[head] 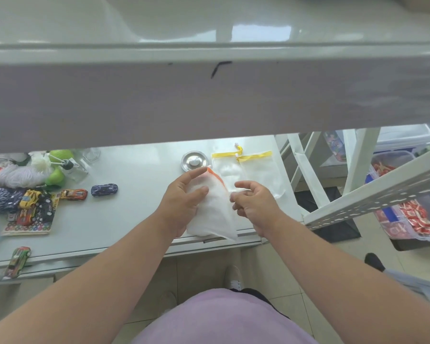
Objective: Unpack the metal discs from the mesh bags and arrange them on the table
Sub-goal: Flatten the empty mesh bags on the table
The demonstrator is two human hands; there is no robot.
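Observation:
A white mesh bag with an orange top band [217, 212] lies near the table's front edge. My left hand [184, 197] holds its left side, thumb on the mesh and index finger stretched toward the orange band. My right hand [255, 207] pinches the bag's right edge with curled fingers. I cannot see whether a disc is inside. One shiny metal disc [194, 160] lies flat on the grey table [134, 207] just behind my left hand. Two white mesh bags with yellow bands [251, 170] lie flat to the disc's right.
Toy cars [104, 189], yarn balls [18, 175] and a small glass bottle [72, 168] crowd the table's left side. One toy car [18, 261] sits at the front left edge. A shelf overhangs the table's back. Plastic bins [407, 207] stand on the floor at right.

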